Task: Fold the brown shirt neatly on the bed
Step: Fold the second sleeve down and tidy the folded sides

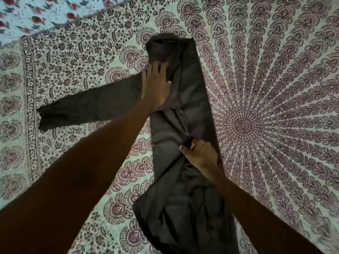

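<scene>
Brown shirt [194, 107] on the bed [275, 88]: I see left hand [156, 87] pressing it, fingers straight; right hand [200, 154] pinching a fold.

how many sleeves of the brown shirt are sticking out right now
1. One sleeve lies stretched out to the left of the brown shirt, beside the left hand. The other is not visible; it may be folded inside.

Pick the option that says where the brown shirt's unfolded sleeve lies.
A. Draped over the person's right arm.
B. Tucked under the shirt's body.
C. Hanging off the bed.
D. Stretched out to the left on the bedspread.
D: the sleeve of the brown shirt lies flat, reaching left across the patterned bedspread.
</scene>
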